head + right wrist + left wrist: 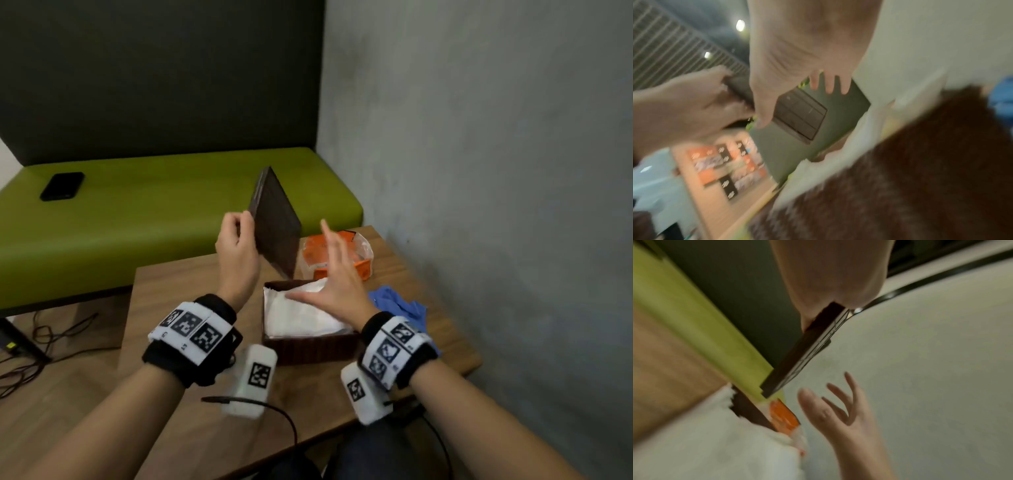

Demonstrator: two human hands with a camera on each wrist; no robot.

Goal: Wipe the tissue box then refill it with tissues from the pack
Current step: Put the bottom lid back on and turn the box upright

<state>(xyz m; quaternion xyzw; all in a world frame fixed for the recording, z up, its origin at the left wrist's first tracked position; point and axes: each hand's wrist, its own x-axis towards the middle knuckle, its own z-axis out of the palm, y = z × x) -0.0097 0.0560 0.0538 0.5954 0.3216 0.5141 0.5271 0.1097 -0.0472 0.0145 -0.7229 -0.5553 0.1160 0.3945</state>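
A dark brown tissue box (pixel 308 347) stands open on the wooden table (pixel 191 294), filled with white tissues (pixel 301 315). My left hand (pixel 238 245) grips the box's dark lid (pixel 275 226) by its left edge and holds it tilted on end above the box; the lid (pixel 803 348) runs edge-on in the left wrist view. My right hand (pixel 337 274) hovers open with spread fingers over the tissues, to the right of the lid (pixel 799 113). Behind the box lies the orange and clear tissue pack (pixel 337 255), torn open.
A blue cloth (pixel 399 306) lies crumpled at the table's right, near the grey wall (pixel 496 171). Beyond the table runs a green bench (pixel 144 205) with a black phone (pixel 62 185) on it. Cables (pixel 41 342) trail over the floor at the left.
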